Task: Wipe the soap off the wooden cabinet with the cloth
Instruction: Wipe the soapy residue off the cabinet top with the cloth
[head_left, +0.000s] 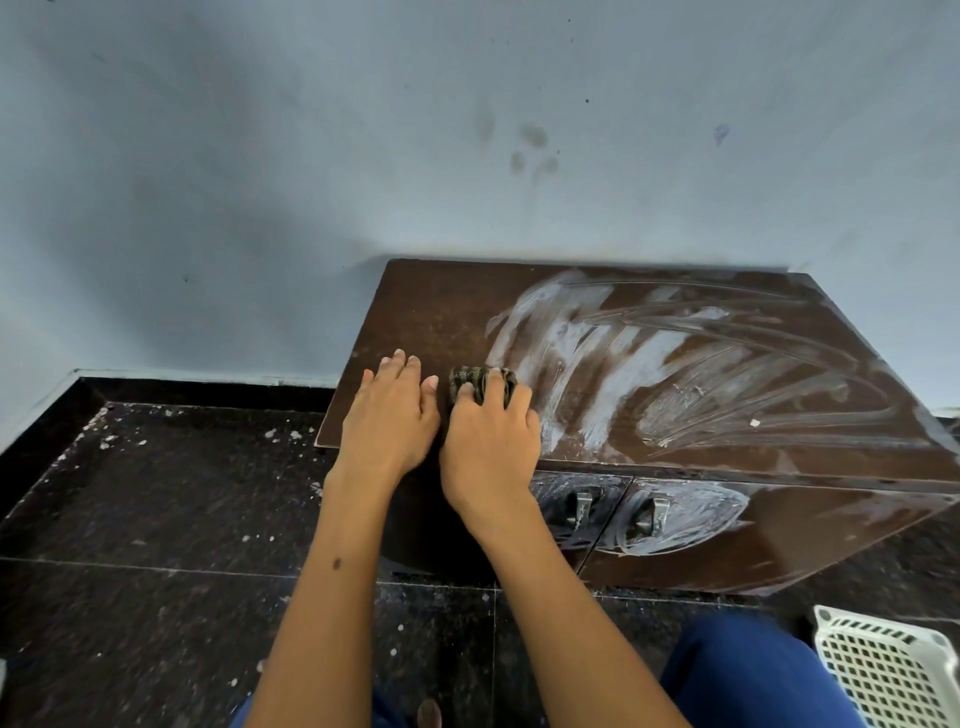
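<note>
Head view, one cabinet (431, 312), one cloth (480, 382) in right hand (488, 441) grip, left hand (387, 421) flat.

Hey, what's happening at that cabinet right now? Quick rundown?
Left hand flat on dark brown wooden cabinet. Right hand grips bunched dark cloth. White soap streaks cover the top's right part and doors. Nothing in the way.

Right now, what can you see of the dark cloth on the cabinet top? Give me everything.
The dark bunched cloth is a small wad of mottled dark olive and black fabric, crumpled rather than spread flat. It sits on the top of the brown wooden cabinet, near its front left part, at the left edge of the white soap smears. The right hand grips it from above with curled fingers, hiding most of it. The left hand lies flat beside it, apparently not touching it.
</note>
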